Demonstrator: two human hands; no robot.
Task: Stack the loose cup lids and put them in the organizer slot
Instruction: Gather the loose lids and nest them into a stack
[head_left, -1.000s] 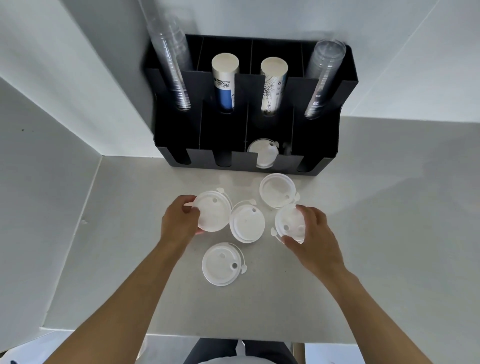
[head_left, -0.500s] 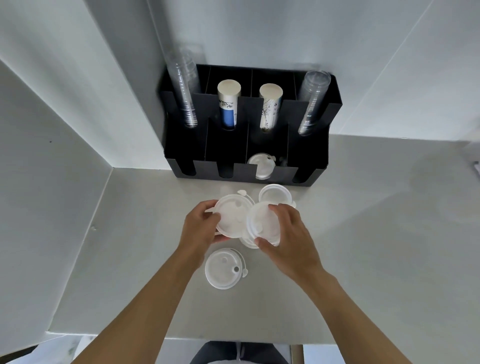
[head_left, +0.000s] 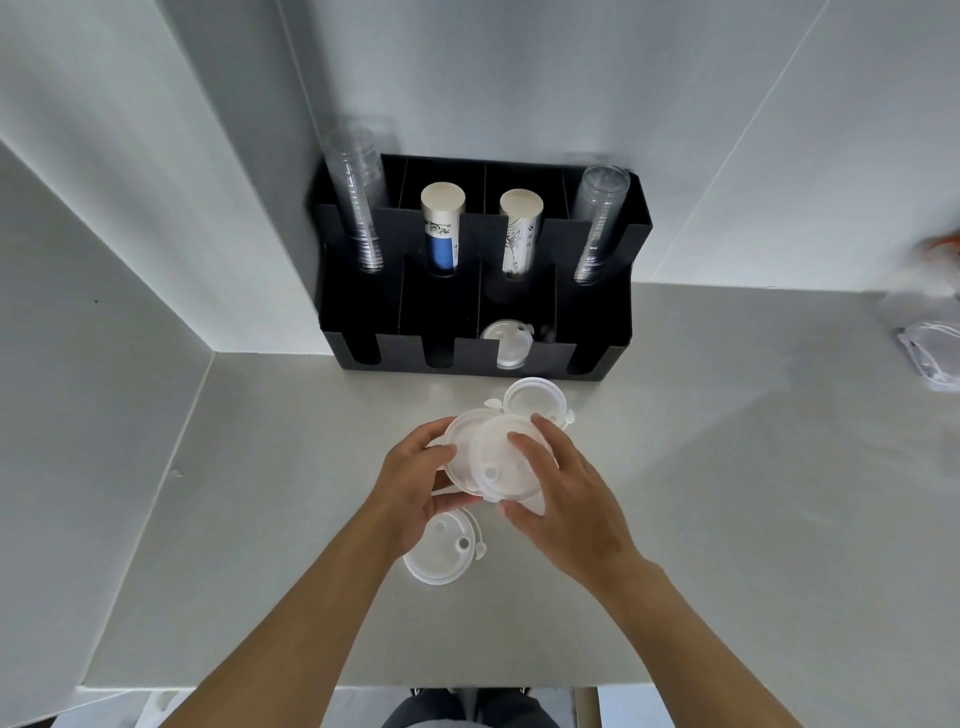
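Two white cup lids are being held together above the tabletop (head_left: 727, 467), overlapping rather than seated flush. The left hand (head_left: 415, 478) is pinching the rim of the farther lid (head_left: 462, 436), its thumb and fingertips closed on the left edge. The right hand (head_left: 566, 499) is pressing the nearer lid (head_left: 498, 462) over it, with fingers spread across the top and the thumb tucked under the near edge, so both grips are closed on a lid each. Whether a third lid is sitting beneath the pair is hidden by the hands.

Just beyond the right hand's fingertips, a loose lid (head_left: 532, 402) is lying flat on the tabletop, partly covered by the held pair. Just below the left hand, toward the person, another loose lid (head_left: 444, 551) is resting flat with its small holes and tab showing.

Farther out past the hands, a black organizer (head_left: 592, 322) is standing against the wall. A single lid (head_left: 506, 340) is already sitting in its third front slot from the left. In the taller rear compartments, two stacks of clear cups (head_left: 358, 208) are leaning at the outer ends and two stacks of paper cups (head_left: 441, 228) are standing between them.

The tabletop is pale grey, boxed in by white panels at the back and left. Far off to the right of the hands, something clear and blurred (head_left: 930, 353) is lying at the edge of view.
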